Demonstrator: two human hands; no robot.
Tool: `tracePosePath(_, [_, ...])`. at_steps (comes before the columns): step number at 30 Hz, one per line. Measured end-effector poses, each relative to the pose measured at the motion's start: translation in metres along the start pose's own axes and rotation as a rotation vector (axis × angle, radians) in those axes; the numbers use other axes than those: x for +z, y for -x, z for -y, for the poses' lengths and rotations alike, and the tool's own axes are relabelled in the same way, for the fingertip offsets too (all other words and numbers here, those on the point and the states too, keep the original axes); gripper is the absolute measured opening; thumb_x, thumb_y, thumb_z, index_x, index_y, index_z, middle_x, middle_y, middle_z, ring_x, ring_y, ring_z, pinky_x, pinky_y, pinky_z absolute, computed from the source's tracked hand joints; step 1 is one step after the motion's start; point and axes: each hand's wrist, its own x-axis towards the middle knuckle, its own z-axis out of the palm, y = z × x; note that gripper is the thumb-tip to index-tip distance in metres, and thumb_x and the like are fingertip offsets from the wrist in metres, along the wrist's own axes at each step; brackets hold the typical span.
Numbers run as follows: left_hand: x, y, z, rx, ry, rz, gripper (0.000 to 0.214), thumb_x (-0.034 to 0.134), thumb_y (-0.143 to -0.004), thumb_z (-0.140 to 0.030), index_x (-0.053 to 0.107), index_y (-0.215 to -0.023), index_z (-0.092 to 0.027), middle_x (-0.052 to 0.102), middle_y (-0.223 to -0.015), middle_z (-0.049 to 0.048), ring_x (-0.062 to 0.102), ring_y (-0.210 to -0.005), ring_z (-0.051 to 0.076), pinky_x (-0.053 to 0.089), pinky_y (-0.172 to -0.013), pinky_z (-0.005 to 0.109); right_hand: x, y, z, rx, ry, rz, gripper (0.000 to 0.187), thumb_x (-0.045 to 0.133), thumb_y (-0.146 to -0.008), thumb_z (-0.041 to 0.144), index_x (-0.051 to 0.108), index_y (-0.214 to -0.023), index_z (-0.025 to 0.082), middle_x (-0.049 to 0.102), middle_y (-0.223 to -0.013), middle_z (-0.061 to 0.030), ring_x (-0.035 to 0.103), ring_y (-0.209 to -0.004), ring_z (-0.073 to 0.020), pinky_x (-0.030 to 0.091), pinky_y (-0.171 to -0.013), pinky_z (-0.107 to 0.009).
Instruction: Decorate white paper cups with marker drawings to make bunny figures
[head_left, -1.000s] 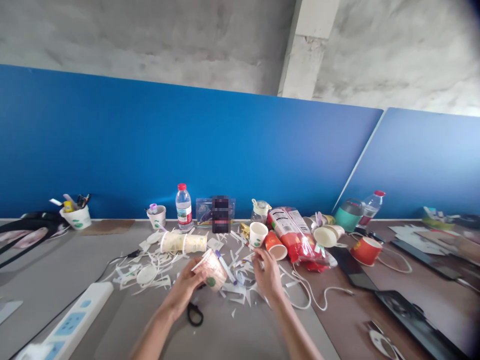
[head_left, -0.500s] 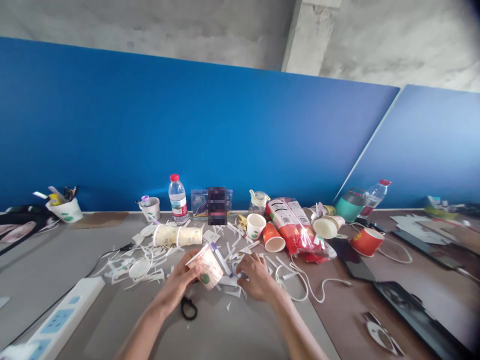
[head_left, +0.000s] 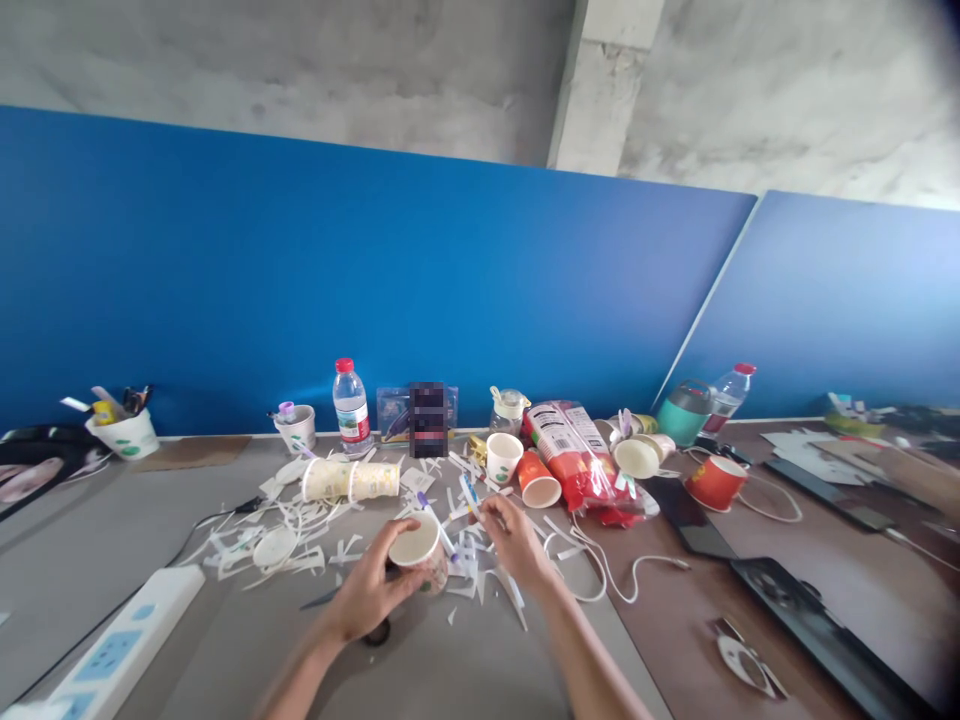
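Note:
My left hand (head_left: 375, 590) is wrapped round a patterned paper cup (head_left: 429, 575), which stands nearly upright with its open mouth tilted a little toward me. A white marker with purple ends (head_left: 441, 528) lies just right of the cup. My right hand (head_left: 514, 540) pinches a slim white-and-blue pen-like stick (head_left: 469, 492), raised among white paper scraps (head_left: 469, 560). Under my left wrist lie scissors (head_left: 377, 632); a black handle loop and part of a blade show, the rest is hidden. Two yellow-patterned paper cups (head_left: 351, 480) lie on their sides beyond the left hand.
A water bottle (head_left: 350, 410), a white cup (head_left: 504, 458), an orange cup (head_left: 539, 482) and a red bag of cups (head_left: 577, 460) line the back. A power strip (head_left: 124, 640) is at left. White cables (head_left: 600, 560) and phones lie at right. Another person's hand (head_left: 919, 475) shows far right.
The cup in my left hand has turned from tilted to nearly upright, its mouth now facing up. My right hand has picked up the slim stick from among the scraps. Another person's hand has appeared at right.

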Motion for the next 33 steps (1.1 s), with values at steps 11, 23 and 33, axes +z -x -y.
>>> tracePosePath(11, [-0.014,0.000,0.010,0.135,-0.095,0.002,0.063,0.069,-0.083,-0.078,0.082,-0.116,-0.026,0.063,-0.151,0.0193,0.052,-0.146,0.045,0.042,-0.121,0.054,0.011,0.007,0.005,-0.131,0.142,-0.092,0.022,0.048,-0.097,0.027,0.060,-0.079,0.024,0.074,-0.077,-0.0014,0.067,-0.080,-0.0210,0.051,-0.090,-0.041])
tracePosePath(23, [-0.015,0.000,-0.010,-0.016,0.115,-0.209,0.054,0.077,-0.079,-0.075,0.082,-0.097,-0.024,0.081,-0.114,0.0135,0.070,-0.113,0.036,0.056,-0.097,0.043,0.020,0.015,0.009,-0.342,0.226,-0.102,0.021,0.049,-0.103,0.022,0.065,-0.091,0.026,0.073,-0.085,-0.0022,0.066,-0.083,-0.0218,0.049,-0.094,-0.042])
tracePosePath(33, [-0.009,-0.003,-0.013,0.083,0.124,-0.323,0.033,0.083,-0.076,-0.058,0.077,-0.076,-0.025,0.079,-0.094,0.0089,0.071,-0.100,0.032,0.055,-0.094,0.041,0.026,0.016,0.006,-0.149,0.076,-0.146,0.017,0.055,-0.098,0.029,0.068,-0.088,0.025,0.076,-0.080,-0.0027,0.067,-0.085,-0.0241,0.050,-0.078,-0.035])
